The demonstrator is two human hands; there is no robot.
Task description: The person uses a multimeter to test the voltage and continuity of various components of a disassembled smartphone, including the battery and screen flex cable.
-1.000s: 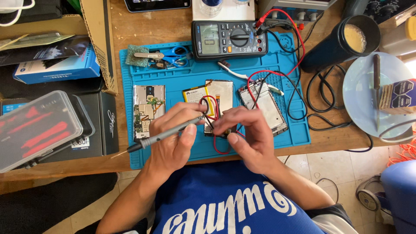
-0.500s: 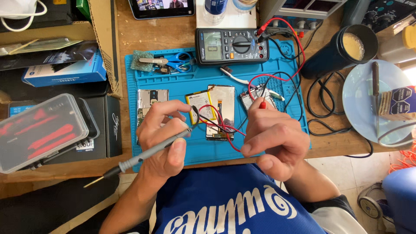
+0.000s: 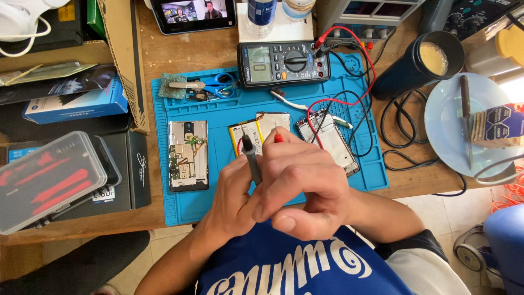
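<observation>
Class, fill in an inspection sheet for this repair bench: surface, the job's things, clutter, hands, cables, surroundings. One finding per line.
Surface: blue work mat on a wooden bench.
Job's things: black probe and red probe raised together above the flat battery; multimeter at the mat's far edge.
Clutter: opened phone body, phone frame, scissors, clear tool case, plate, dark cup.
Hands: left hand grips the black probe; right hand grips the red probe, overlapping the left.
Cables: red lead and black lead loop over the mat's right side.
Surroundings: tablet, cardboard box.
</observation>
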